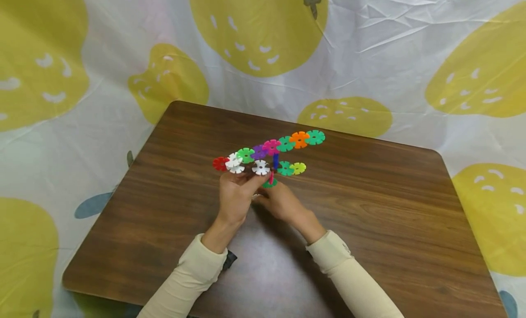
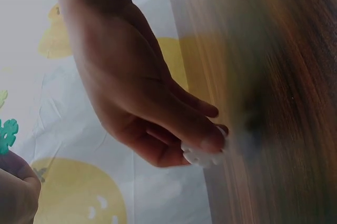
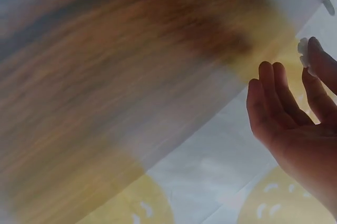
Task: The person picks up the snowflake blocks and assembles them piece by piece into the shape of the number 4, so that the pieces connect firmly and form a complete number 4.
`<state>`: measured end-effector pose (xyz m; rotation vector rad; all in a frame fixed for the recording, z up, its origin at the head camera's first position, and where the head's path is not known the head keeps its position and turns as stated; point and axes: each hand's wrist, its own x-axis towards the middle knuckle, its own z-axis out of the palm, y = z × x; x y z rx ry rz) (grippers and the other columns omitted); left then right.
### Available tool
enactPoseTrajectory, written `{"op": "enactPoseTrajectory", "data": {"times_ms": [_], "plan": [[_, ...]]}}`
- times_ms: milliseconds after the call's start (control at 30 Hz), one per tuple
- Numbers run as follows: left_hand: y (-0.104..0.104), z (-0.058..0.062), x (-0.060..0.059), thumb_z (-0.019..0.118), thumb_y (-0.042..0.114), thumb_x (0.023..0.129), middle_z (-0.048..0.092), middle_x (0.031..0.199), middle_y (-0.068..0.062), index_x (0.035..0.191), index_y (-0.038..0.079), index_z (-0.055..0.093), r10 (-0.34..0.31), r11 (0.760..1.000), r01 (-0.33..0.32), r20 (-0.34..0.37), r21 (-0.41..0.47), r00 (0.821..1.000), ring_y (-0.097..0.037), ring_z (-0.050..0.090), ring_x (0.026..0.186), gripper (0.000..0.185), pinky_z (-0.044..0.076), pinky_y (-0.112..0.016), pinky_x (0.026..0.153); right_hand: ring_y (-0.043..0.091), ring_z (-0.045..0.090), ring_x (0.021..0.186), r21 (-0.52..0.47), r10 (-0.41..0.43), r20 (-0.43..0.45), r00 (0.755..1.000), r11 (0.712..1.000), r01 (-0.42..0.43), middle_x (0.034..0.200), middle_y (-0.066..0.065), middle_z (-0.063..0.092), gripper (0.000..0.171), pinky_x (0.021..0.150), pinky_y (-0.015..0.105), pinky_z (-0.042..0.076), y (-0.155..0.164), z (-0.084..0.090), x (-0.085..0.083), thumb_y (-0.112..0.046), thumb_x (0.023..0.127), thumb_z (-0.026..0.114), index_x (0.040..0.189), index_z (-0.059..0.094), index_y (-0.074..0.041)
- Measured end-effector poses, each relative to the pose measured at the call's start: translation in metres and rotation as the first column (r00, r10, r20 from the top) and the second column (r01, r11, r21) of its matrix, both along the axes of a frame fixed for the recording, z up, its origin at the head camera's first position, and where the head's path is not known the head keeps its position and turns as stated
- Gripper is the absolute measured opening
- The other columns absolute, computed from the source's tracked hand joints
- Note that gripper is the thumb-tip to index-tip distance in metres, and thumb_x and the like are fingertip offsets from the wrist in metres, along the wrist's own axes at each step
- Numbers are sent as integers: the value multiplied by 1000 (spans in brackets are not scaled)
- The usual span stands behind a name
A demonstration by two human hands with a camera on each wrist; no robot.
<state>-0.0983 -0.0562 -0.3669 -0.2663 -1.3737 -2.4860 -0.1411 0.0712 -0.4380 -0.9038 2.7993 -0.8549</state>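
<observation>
My left hand [image 1: 235, 197] grips a build of interlocking snowflake discs [image 1: 271, 147], its thumb beside a pink disc [image 1: 271, 176] and a green disc [image 1: 269, 183] under it. A long slanting row of red, white, green, purple, pink and orange discs tops the build. A blue disc [image 1: 276, 161] stands edge-on below that row. My right hand [image 1: 289, 206], close against the left, pinches a loose white snowflake disc [image 2: 204, 156] between thumb and fingers. In the right wrist view this white disc [image 3: 304, 51] sits at the fingertips. The fingers behind the build are partly hidden.
Both hands are over a brown wooden table [image 1: 370, 208] with rounded corners. A small black object [image 1: 229, 260] shows beside the left sleeve. Behind the table hangs a white curtain [image 1: 390, 57] with yellow fruit shapes.
</observation>
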Motion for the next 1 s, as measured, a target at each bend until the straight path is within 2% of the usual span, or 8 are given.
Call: {"op": "enactPoseTrajectory", "data": {"times_ms": [100,200,400,567,733,1000], "plan": [[0,0,-1,68,-11,73,70,92,-3,103,-18,56,3,1000,-4,-5,-7,1000,-17,66,84,34,55,-32,80,17,62,98,20,-29,-24,999,999,29,105,2,66,32,87,33,50,7,4,2,-21,82,68,113,59,-17],[1,0,-1,68,-10,72,70,92,-3,104,-18,56,4,1000,-4,4,-5,1000,-17,66,85,35,54,-32,80,16,62,97,24,-52,-18,998,998,53,104,1,65,32,85,32,51,13,9,3,-21,83,67,113,58,-17],[0,0,-1,68,-10,72,70,92,-2,103,-13,59,6,1000,-6,6,-8,1000,-16,65,84,32,55,-31,80,16,63,94,21,-115,5,993,993,115,101,0,66,23,82,32,52,24,25,5,-23,84,66,105,59,-19],[-1,0,-1,69,-8,73,70,92,-3,102,-6,63,8,1000,-8,10,-18,1000,-17,65,84,30,55,-33,79,14,62,85,23,-137,-22,990,990,138,91,-2,67,18,76,33,52,31,37,8,-22,84,66,100,62,-18],[-1,-2,-1,69,-7,73,70,93,-4,103,-6,63,0,1000,1,15,-10,1000,-18,66,85,31,55,-33,80,11,58,76,24,-170,-39,985,985,171,85,-6,65,11,68,30,50,37,46,13,-25,84,66,92,65,-18],[-2,-4,-1,70,-6,73,70,92,-4,102,-3,65,2,1000,-2,21,-16,1000,-18,67,83,30,56,-33,76,11,60,77,5,-210,-59,976,977,211,83,-7,63,13,68,29,52,45,57,24,-28,82,68,89,61,-19]]}}
